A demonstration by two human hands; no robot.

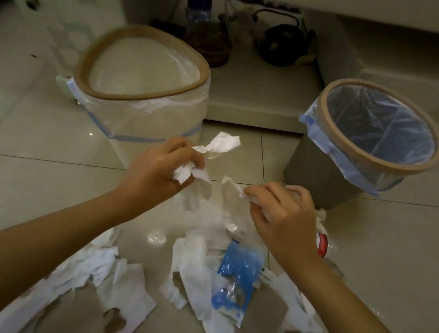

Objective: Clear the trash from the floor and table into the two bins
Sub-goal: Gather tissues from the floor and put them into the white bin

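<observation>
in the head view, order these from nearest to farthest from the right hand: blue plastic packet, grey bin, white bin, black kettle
Measured from the right hand:
1. Blue plastic packet, on the floor just below the hand, slightly left.
2. Grey bin, up and to its right, on the floor.
3. White bin, up and to the left, past the left hand.
4. Black kettle, far back under the table.

Left bin (146, 117): I see white, tan rim
Right bin (320, 177): grey, tan rim, bluish liner
Torn paper (125, 279): white
Plastic packet (237, 277): blue, clear
Floor (31, 169): I read pale cream tiles
</observation>
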